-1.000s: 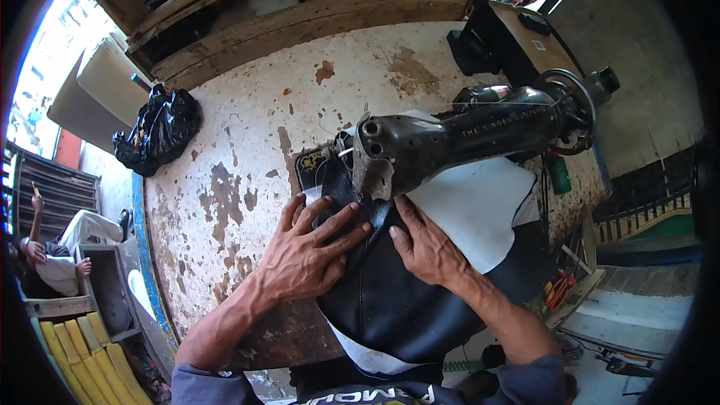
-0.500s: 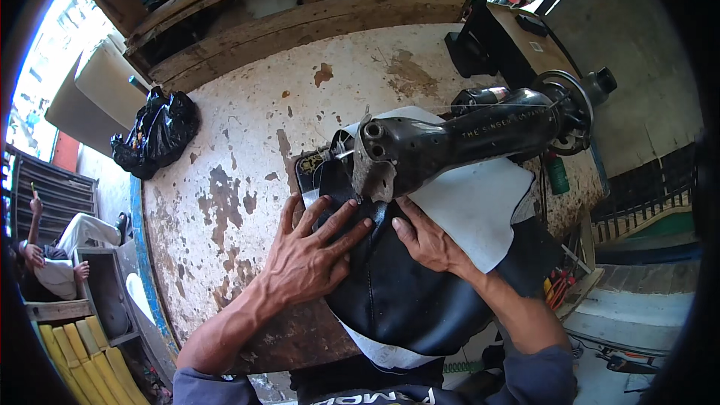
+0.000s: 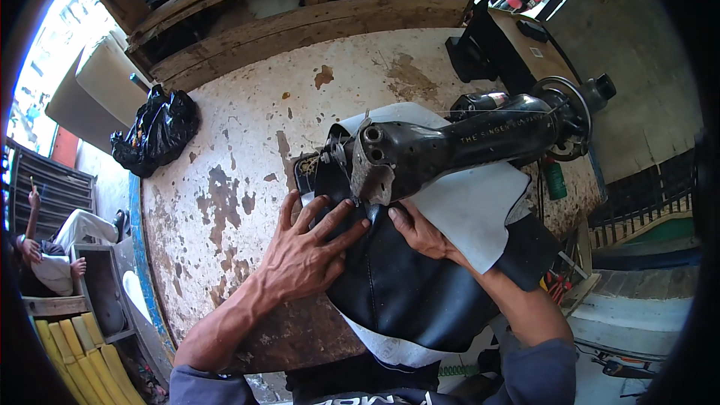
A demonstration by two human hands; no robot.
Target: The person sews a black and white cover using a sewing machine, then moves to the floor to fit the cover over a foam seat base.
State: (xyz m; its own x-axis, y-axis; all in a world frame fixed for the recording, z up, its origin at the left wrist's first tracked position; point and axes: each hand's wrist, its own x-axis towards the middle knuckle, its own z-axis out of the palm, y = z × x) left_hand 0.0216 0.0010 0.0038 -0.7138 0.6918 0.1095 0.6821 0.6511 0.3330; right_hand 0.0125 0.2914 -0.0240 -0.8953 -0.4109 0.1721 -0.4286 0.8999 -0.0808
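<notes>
A: Hands first. Where are they against the sewing machine [image 3: 457, 142]?

B: Left hand [image 3: 311, 251] lies flat just below and to the left of the machine's head, palm down, fingers spread wide and pointing up toward the needle end. It grips nothing; it presses the black leather piece [image 3: 405, 285] onto the surface [image 3: 247, 142]. Forearm comes in from the lower left.

A: And the right?

B: Right hand [image 3: 424, 232] sits directly beneath the machine's head, fingers fairly straight and flat on the same black leather, fingertips partly tucked under the head. No closed grasp that I can see. Its forearm runs off to the lower right, in a grey sleeve.

A: The leather itself?

B: Under the machine's head, spreading down over the near edge of the surface. A white sheet [image 3: 472, 202] lies beneath it, showing to the right of and behind the machine.

A: Surroundings?

B: A black plastic bag [image 3: 157, 131] sits far left of the machine at the surface's edge. A dark box-like unit [image 3: 502, 52] stands behind the machine's wheel end. The machine's arm hides the needle and the stitch line.

A: Anyone else?

B: A seated person [image 3: 45, 251] far left of the machine, beyond the surface.
</notes>
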